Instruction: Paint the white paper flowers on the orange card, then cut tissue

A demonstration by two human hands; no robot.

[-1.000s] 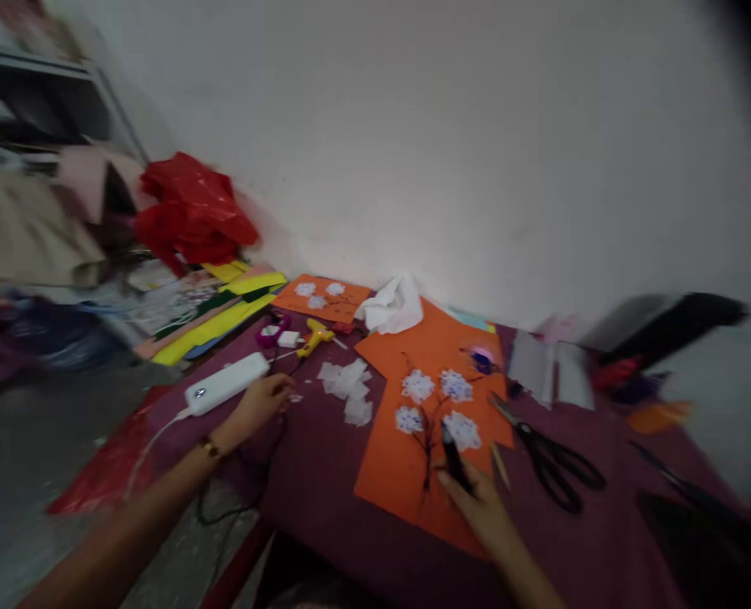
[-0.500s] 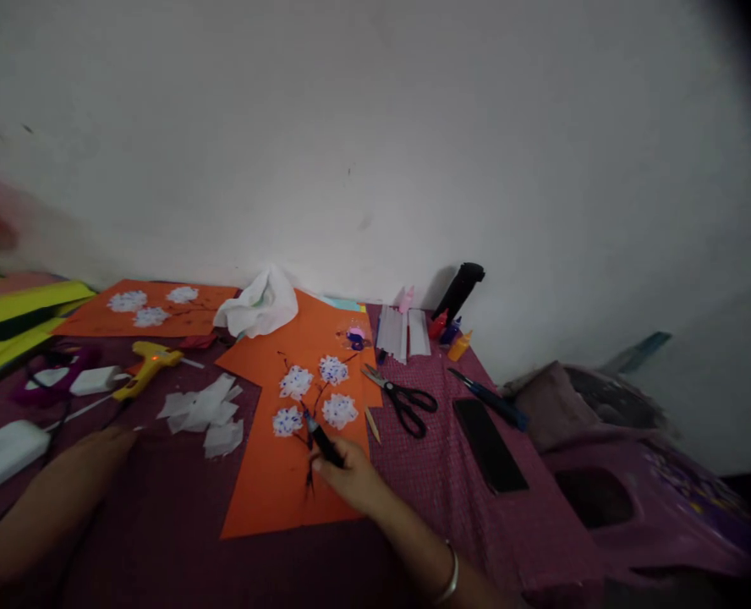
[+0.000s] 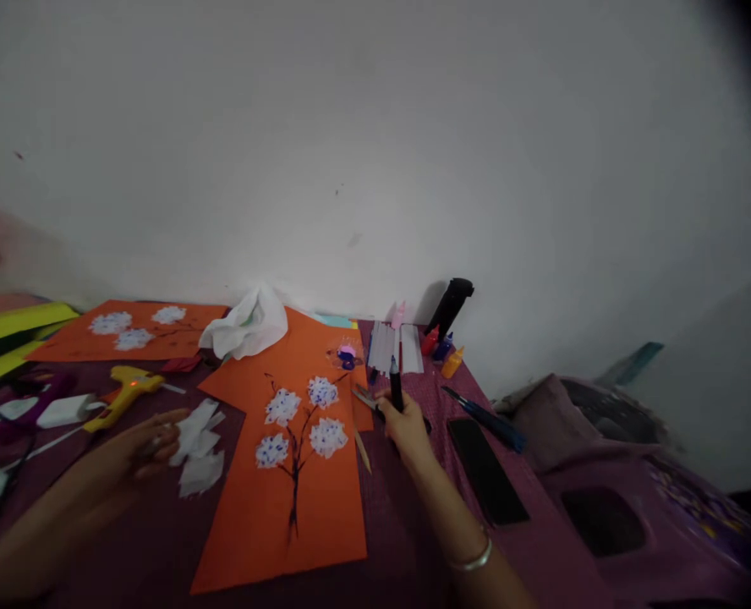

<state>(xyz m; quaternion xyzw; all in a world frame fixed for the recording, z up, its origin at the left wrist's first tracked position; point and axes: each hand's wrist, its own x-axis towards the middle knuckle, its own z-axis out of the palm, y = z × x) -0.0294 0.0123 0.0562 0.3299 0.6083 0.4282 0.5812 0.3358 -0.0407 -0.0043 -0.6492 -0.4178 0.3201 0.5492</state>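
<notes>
1. Gripping a black pen (image 3: pixel 397 389) in the right hand (image 3: pixel 406 423), tip up and away from the paper. Could mark fingers or nearby paper by tilting it carelessly, if uncapped; too small to be sure.

2. Reaching over the scissors (image 3: pixel 365 397) with the same hand; cannot tell whether touching them. Could nick a fingertip on the blades, or lose the pen, by crowding both into one grip.

3. Curling the fingers of the left hand (image 3: pixel 150 444) just beside the tissue pieces (image 3: pixel 201 469); too blurred to tell about anything held. Could scatter such light scraps with a brush of the knuckles.

4. Near that hand, must mind the yellow glue gun (image 3: pixel 128 393), showing a small orange light. Could burn skin on the nozzle, if hot.

5. Must protect the orange sheet (image 3: pixel 331 516), flat on the tabletop (image 3: pixel 407 541) between both hands. Could crease it or catch the white flowers (image 3: pixel 282 407) by dragging a wrist across.

6. Beyond, must avoid the pink and purple blob (image 3: pixel 346 357), probably wet paint. Could smear it by reaching low.

7. Rightward, could nudge the black phone (image 3: pixel 486 469) by swinging the forearm outward.
</notes>
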